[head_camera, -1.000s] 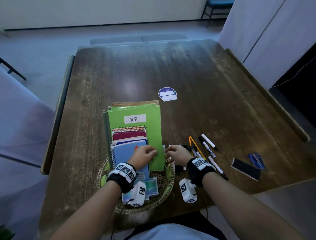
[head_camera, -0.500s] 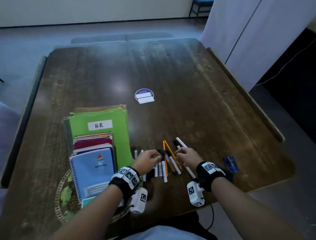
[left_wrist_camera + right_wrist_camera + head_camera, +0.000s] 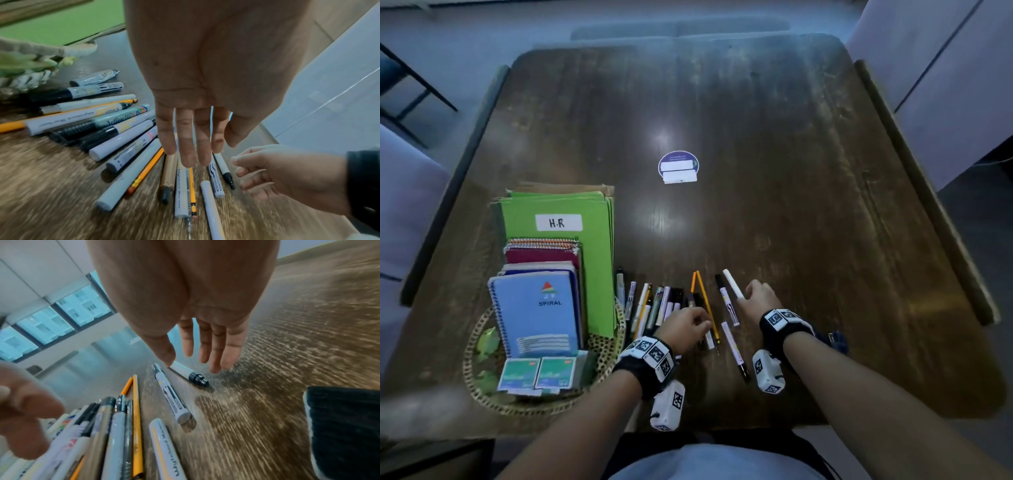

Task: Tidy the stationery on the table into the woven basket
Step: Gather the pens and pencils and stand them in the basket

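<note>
Your left hand [image 3: 686,323] hangs over the near end of the pens and pencils [image 3: 654,305], fingers [image 3: 186,146] straight and slack, gripping nothing. Your right hand [image 3: 756,298] is just as loose; its thumb tip touches the white marker [image 3: 732,282], which lies flat on the surface [image 3: 791,171], though with this blur you can't quite be sure of the contact. Between your two hands lie another marker [image 3: 727,303] and a whiteboard marker [image 3: 734,349], with two orange pencils [image 3: 703,301] just beyond your left knuckles. Left of your left wrist sits the woven basket [image 3: 482,387], carrying a blue spiral notebook [image 3: 537,308], a green folder [image 3: 571,219] labelled H.R and small packets [image 3: 537,373]. Well ahead of both hands, a round purple sticker [image 3: 678,166] sits on the dark, worn wood. Past the far edge is grey floor; pale panels [image 3: 945,68] stand beyond your right hand, and windows [image 3: 61,316] show in the right wrist view.
</note>
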A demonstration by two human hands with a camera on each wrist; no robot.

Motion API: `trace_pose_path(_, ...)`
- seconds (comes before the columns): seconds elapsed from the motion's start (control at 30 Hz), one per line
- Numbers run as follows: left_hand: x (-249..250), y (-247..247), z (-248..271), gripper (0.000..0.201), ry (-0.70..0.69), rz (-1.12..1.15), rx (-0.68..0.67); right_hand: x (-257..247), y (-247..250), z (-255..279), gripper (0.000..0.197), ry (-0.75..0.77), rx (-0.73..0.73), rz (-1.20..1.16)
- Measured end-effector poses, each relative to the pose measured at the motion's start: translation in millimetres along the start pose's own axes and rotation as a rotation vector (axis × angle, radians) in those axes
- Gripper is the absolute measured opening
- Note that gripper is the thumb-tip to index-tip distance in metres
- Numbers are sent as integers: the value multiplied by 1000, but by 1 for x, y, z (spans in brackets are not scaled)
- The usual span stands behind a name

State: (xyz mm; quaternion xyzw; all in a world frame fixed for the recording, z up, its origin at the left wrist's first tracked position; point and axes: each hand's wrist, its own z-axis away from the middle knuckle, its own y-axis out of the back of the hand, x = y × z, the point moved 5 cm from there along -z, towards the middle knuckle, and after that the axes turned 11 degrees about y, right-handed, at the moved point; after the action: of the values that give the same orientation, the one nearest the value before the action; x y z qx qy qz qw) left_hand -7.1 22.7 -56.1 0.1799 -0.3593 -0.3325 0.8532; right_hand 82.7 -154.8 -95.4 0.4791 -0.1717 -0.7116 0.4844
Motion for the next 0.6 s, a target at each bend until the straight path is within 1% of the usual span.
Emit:
trace_pose_path(0.1, -1, 0, -4, 22, 12, -10, -4, -1, -13, -13, 21, -18, -39, 20)
trace_pose_path(0.23, -2, 7, -13, 21, 20, 17, -8, 1, -21, -20, 13, -39, -4, 48)
trace_pose_path(0.37, -4, 19, -22, 20, 14, 94, 40, -4, -20, -22, 11, -44, 7, -61)
trace_pose_path(0.43, -5, 23, -24, 23, 1, 134, 50, -17, -21, -16, 11, 2, 7, -165)
trace_pose_path(0.5, -7, 30, -23, 32, -15, 175, 83, -37, -24, -5, 9, 68, -10, -275)
trace_pose_path(0.57, -12, 40, -22, 41, -28, 222, 158, -59, -32, 6, 10, 163, -43, -366)
trace_pose_path(0.6, -15, 45, -21, 39, -44, 246, 199, -69, -38, 11, 11, 210, -63, -414)
